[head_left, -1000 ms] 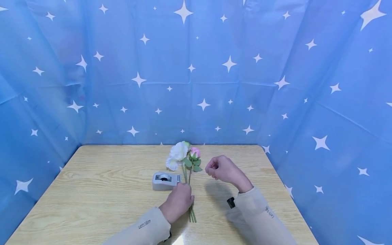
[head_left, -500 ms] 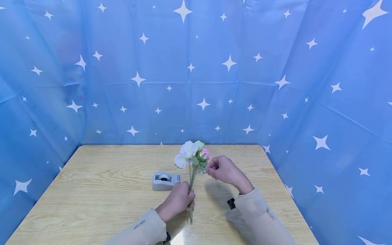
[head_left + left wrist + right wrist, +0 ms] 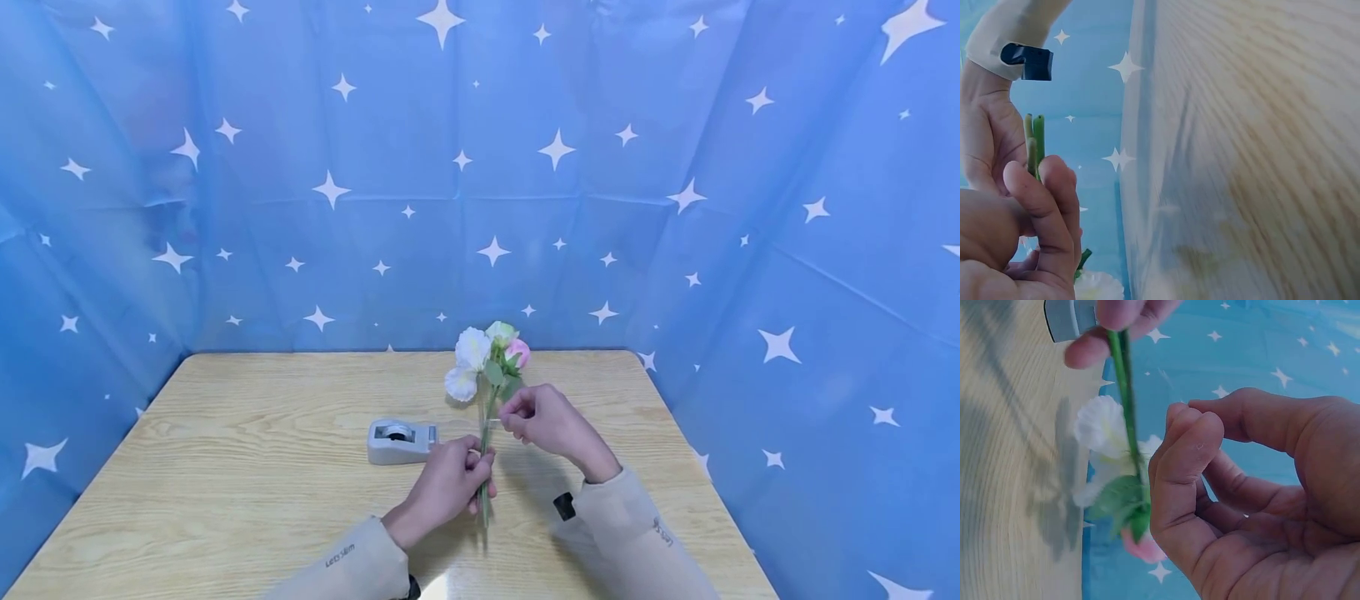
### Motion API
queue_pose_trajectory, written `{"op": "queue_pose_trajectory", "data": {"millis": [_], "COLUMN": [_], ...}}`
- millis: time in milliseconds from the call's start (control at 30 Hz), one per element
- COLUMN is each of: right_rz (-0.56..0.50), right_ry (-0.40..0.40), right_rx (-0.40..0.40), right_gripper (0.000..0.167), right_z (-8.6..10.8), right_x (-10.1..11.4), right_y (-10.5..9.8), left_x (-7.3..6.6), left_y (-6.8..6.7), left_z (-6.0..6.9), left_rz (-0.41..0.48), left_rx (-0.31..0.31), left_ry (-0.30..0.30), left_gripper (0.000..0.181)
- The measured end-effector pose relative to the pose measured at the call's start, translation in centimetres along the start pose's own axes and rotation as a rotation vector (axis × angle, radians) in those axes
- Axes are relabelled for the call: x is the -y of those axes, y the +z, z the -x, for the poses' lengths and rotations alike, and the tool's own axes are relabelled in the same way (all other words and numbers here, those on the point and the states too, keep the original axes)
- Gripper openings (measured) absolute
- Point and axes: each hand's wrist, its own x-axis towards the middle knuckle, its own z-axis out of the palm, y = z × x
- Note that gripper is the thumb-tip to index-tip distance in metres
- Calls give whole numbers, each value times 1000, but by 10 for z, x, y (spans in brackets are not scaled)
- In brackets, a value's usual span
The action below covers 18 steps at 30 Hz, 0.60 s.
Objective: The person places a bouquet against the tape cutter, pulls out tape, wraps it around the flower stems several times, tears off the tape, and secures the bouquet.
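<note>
My left hand (image 3: 444, 477) grips the green stems (image 3: 486, 417) of a small bunch of artificial flowers, lifted upright in front of me. White blooms (image 3: 472, 350), a pale green one (image 3: 501, 334) and a pink one (image 3: 518, 352) top the bunch. Cut stem ends (image 3: 1039, 137) poke out past the left fingers in the left wrist view. Beside the stems, my right hand (image 3: 551, 423) pinches thumb against fingertips on a faint strip of clear tape (image 3: 495, 420), which appears to reach the stems. The tape barely shows; the right wrist view does not reveal it.
A grey tape dispenser (image 3: 396, 442) stands just left of the flowers, close to the left hand. The wood-grain table (image 3: 247, 483) stretches around both hands. A blue star-patterned curtain (image 3: 420, 125) encloses the back and sides.
My left hand has raised the bunch off the table and brought it rightward, up to the right fingertips. The left fingers turned more upward; the right hand has hardly moved.
</note>
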Motion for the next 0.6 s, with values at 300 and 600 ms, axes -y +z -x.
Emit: {"op": "queue_pose_trajectory", "data": {"millis": [300, 600], "right_rz": [-22, -30], "right_ry": [-22, -28], "right_rx": [-15, -42], "right_gripper": [12, 10], "right_z": [1, 1], "right_x": [-2, -5], "right_y": [2, 4], "left_x": [-6, -11], "left_y": [3, 7], "left_z": [-2, -2], "left_rz": [59, 61], "left_rx": [9, 18], "left_ry": [16, -8], "left_gripper": [21, 17]}}
